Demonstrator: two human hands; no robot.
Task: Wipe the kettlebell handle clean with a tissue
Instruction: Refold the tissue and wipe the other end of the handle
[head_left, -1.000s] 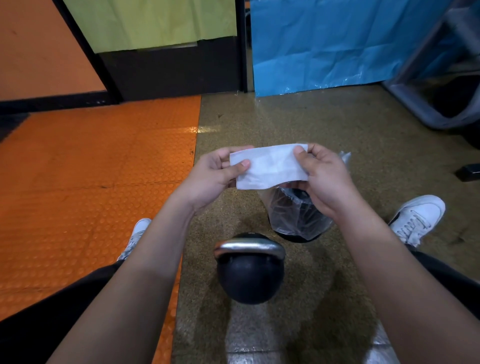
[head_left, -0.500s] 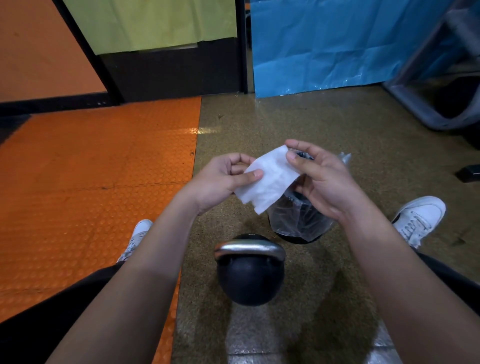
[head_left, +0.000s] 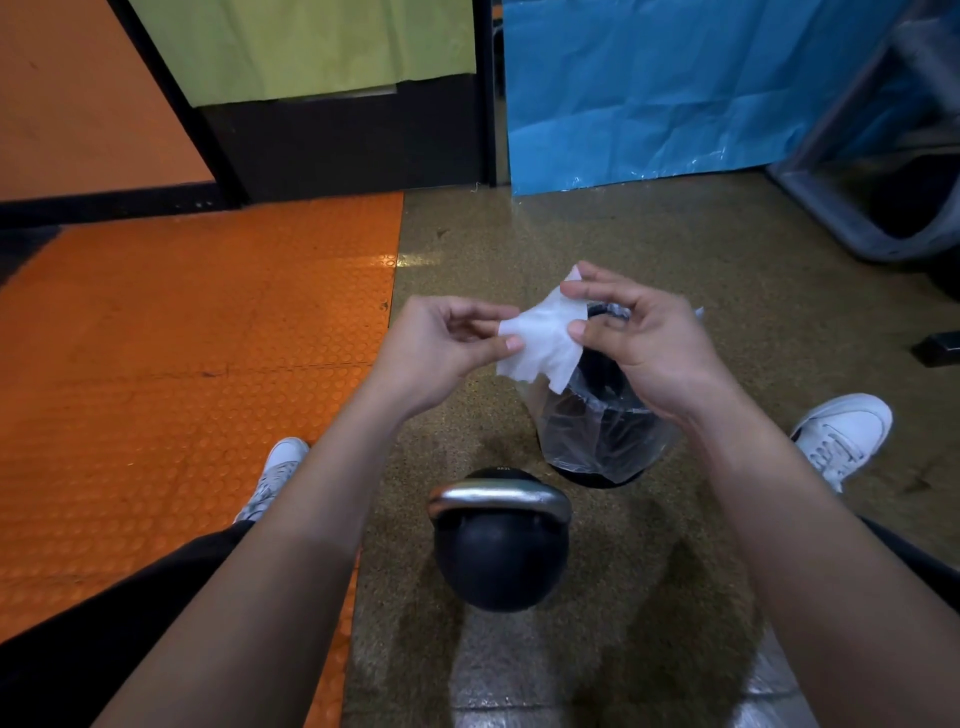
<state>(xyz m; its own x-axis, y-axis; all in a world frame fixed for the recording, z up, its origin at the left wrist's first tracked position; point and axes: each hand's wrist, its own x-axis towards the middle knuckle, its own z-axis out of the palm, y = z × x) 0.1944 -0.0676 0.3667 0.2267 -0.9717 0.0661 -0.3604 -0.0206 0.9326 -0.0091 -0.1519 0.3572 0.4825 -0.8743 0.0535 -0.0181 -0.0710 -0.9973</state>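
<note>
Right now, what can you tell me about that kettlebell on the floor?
The kettlebell is a round black ball with a silvery metal handle looped over its top. It stands upright on the speckled floor, just in front of a lined bin. Nothing touches it; both hands hold a tissue above.

Gym floor: orange studded rubber matting (head_left: 182, 364), speckled flooring (head_left: 675, 249), black kettlebell (head_left: 498, 561), grey machine frame (head_left: 841, 208).
</note>
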